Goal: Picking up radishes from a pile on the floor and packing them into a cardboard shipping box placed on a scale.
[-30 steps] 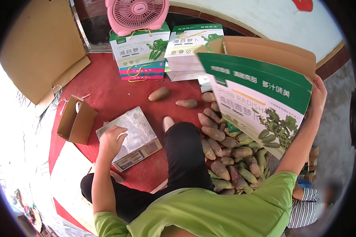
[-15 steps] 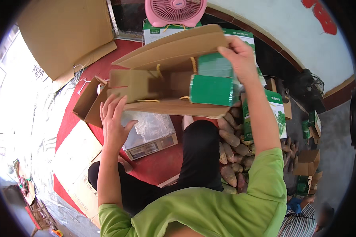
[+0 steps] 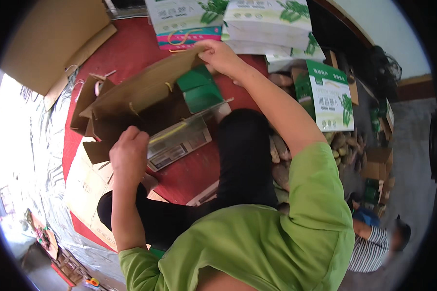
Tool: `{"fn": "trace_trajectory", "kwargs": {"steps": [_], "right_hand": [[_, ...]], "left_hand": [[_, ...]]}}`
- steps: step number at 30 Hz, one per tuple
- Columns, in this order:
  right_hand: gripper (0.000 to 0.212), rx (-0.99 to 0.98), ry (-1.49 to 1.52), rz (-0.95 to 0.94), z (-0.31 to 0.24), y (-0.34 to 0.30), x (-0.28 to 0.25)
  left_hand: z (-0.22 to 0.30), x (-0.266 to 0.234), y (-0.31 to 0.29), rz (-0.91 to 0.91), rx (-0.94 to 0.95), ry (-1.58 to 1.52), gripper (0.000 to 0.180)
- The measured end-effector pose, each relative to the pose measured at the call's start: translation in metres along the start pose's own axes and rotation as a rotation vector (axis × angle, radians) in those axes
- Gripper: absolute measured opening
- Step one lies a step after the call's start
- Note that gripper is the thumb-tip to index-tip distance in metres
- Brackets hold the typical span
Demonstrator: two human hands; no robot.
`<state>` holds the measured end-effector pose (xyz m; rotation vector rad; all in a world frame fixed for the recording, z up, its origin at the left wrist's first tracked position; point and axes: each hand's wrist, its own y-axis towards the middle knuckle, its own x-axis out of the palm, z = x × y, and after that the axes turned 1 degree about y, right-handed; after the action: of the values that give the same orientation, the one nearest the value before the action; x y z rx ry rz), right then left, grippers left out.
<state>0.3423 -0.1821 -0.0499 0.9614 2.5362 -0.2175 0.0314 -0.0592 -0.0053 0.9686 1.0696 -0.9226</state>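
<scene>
A cardboard carton [image 3: 119, 104] with its top open tilts in front of me, brown inside, with green end flaps [image 3: 199, 89] and yellow cord handles. My right hand [image 3: 221, 58] is closed on the upper edge of its far wall, near the right end. At the near left corner my left hand [image 3: 129, 150] is closed on the carton's edge, fingers curled, beside a loose brown flap [image 3: 97, 151]. Partly hidden under the carton is a scale [image 3: 172, 156] on the red mat. How firmly the left fingers grip cannot be made out.
Green-and-white printed cartons [image 3: 267, 19] are stacked at the back; another carton [image 3: 332, 99] stands at right beside piled root vegetables [image 3: 280, 175]. A small brown box [image 3: 85, 102] and flat cardboard [image 3: 90, 189] lie left. Another person [image 3: 374, 245] is at lower right.
The carton has moved left and lower, tilting more. My right hand has travelled left with it. My left hand has gone from fingers spread to closed at the near left corner.
</scene>
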Motion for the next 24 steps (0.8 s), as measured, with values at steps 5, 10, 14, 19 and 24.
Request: {"fn": "trace_trajectory", "kwargs": {"steps": [5,10,14,19,24], "right_hand": [[0.033,0.192,0.156,0.074,-0.006,-0.055,-0.046],[0.029,0.267,0.161,0.142,0.05,-0.136,-0.095],[0.028,0.414,0.133,0.198,0.097,-0.211,-0.112],[0.023,0.603,-0.029,0.334,0.209,-0.327,-0.101],[0.017,0.613,-0.624,0.106,0.265,-0.426,-0.075]], "left_hand": [[0.002,-0.003,0.003,-0.025,-0.117,-0.128,0.014],[0.007,-0.006,0.007,-0.118,-0.169,-0.051,0.02],[0.003,-0.003,0.007,-0.156,-0.158,-0.007,0.016],[0.003,0.0,0.008,-0.15,-0.088,0.025,0.013],[-0.001,0.0,0.008,-0.206,-0.134,0.007,0.014]]}}
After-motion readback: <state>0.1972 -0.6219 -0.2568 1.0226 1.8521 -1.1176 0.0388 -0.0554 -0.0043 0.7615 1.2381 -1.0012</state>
